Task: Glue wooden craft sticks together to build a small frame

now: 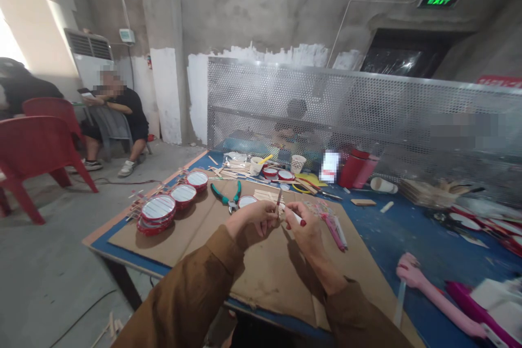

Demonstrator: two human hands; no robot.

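My left hand (261,217) is closed, pinching a thin brown stick (279,200) that points upward. Close beside it, my right hand (305,228) is wrapped round a white tube with a red end (297,217). Both hands are above a brown cardboard sheet (269,277). Just behind them lie pale wooden sticks (267,196) and a round white-topped piece (247,201), partly covered by my left hand. To the left lie green-handled pliers (227,196), spread apart. Pink and white pens (335,232) are to the right of my right hand.
Red-rimmed drum-like discs (158,207) stand stacked at the left. Paper cups (256,166), a phone (329,166) and a red bottle (353,168) line the back, before a perforated metal screen (253,92). A pink hammer-shaped tool (432,288) lies right. A seated person (128,106) is far left.
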